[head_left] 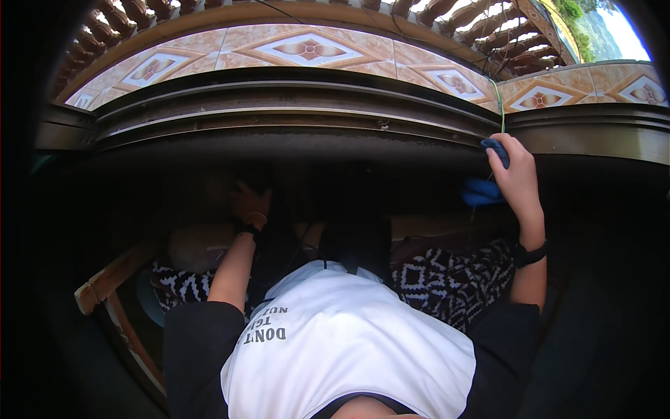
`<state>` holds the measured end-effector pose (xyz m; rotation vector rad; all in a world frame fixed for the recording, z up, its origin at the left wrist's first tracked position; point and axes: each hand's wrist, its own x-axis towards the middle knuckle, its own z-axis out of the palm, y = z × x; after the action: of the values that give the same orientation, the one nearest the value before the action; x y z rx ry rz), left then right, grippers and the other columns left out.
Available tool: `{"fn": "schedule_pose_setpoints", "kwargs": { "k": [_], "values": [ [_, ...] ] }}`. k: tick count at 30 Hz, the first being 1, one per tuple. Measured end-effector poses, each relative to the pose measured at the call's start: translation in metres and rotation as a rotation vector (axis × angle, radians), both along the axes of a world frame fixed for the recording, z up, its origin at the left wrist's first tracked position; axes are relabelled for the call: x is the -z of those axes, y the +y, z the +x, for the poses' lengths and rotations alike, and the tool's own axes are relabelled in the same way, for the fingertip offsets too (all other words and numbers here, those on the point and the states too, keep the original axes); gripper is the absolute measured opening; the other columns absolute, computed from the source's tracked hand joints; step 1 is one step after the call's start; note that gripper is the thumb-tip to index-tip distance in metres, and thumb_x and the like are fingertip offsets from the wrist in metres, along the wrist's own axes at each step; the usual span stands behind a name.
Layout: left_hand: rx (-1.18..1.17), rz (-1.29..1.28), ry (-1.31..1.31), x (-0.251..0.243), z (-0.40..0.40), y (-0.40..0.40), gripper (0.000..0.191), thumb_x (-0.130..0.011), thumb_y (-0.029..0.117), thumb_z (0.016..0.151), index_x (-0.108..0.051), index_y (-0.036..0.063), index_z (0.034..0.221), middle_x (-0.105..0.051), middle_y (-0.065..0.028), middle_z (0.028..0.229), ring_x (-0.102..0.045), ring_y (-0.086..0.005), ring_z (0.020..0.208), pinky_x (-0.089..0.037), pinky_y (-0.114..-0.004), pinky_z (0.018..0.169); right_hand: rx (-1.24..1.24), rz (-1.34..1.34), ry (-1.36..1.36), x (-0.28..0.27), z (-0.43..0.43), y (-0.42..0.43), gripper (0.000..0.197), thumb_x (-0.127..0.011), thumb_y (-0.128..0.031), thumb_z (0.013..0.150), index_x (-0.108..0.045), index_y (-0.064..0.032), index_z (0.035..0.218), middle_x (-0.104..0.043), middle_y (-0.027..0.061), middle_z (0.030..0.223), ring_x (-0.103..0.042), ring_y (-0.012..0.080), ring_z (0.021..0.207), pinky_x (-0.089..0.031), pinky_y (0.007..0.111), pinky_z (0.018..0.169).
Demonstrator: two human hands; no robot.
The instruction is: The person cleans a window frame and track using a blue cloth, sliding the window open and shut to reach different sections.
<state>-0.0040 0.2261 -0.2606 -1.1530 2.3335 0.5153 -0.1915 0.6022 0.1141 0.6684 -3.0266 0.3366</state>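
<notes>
My right hand [515,162] is raised at the right end of the dark metal window track [293,112], its fingers closed on a blue cloth [482,193]. Part of the cloth shows between the fingers, and a blurred part hangs to the left below them. A thin yellow-green cord [501,105] runs down from the ledge corner to these fingers. In deep shadow at the left, my left hand [252,201] reaches forward over my lap; whether it holds anything is too dark to tell.
Beyond the track lies a tiled ledge [309,47] with diamond patterns, backed by a balustrade [484,31] with loose dark wires. A wooden frame piece [107,277] stands at the left. Black and white patterned fabric [450,277] lies beside me on both sides.
</notes>
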Motion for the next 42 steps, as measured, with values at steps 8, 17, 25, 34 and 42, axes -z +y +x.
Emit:
{"fn": "schedule_pose_setpoints", "kwargs": {
  "k": [8, 17, 25, 34, 42],
  "values": [
    [0.05, -0.132, 0.014, 0.017, 0.0, -0.003, 0.1, -0.062, 0.064, 0.071, -0.023, 0.0028, 0.14, -0.042, -0.0297, 0.127, -0.054, -0.0407, 0.103, -0.051, -0.048, 0.078, 0.052, 0.574, 0.309, 0.007, 0.002, -0.014, 0.014, -0.059, -0.012, 0.083, -0.051, -0.0116, 0.095, -0.056, 0.0066, 0.079, -0.061, 0.0276, 0.064, -0.048, 0.036, 0.05],
    [0.081, -0.284, 0.091, 0.025, 0.0, 0.0, 0.096, -0.064, 0.064, 0.068, -0.032, 0.0028, 0.134, -0.052, -0.0257, 0.113, -0.059, -0.0372, 0.092, -0.052, -0.046, 0.073, -0.094, 0.385, 0.261, 0.007, -0.009, -0.006, 0.012, -0.062, -0.009, 0.077, -0.056, -0.0079, 0.087, -0.06, 0.009, 0.077, -0.06, 0.0308, 0.065, -0.048, 0.038, 0.055],
    [0.042, -0.224, 0.114, 0.013, -0.011, 0.003, 0.091, -0.064, 0.06, 0.07, -0.032, 0.0027, 0.133, -0.051, -0.0269, 0.113, -0.058, -0.038, 0.094, -0.051, -0.046, 0.073, 0.185, 0.139, 0.297, 0.017, 0.007, -0.022, 0.01, -0.062, -0.01, 0.078, -0.062, -0.008, 0.087, -0.065, 0.0119, 0.079, -0.063, 0.0321, 0.073, -0.051, 0.036, 0.064],
    [0.015, -0.066, 0.024, 0.002, -0.015, 0.0, 0.09, -0.061, 0.058, 0.074, -0.029, 0.0022, 0.135, -0.044, -0.0282, 0.124, -0.052, -0.0411, 0.105, -0.051, -0.047, 0.078, 0.214, 0.005, 0.323, 0.027, 0.013, -0.061, 0.009, -0.061, -0.006, 0.075, -0.062, -0.0075, 0.084, -0.061, 0.0125, 0.077, -0.06, 0.0322, 0.071, -0.049, 0.037, 0.064],
    [0.008, -0.084, 0.062, 0.001, -0.017, -0.002, 0.091, -0.06, 0.059, 0.074, -0.028, 0.0019, 0.137, -0.041, -0.0281, 0.129, -0.048, -0.0419, 0.112, -0.047, -0.051, 0.086, 0.04, -0.219, 0.392, 0.039, 0.043, -0.151, 0.01, -0.062, -0.002, 0.073, -0.061, -0.006, 0.082, -0.058, 0.0105, 0.075, -0.059, 0.0301, 0.065, -0.048, 0.036, 0.058]
  ]
}}
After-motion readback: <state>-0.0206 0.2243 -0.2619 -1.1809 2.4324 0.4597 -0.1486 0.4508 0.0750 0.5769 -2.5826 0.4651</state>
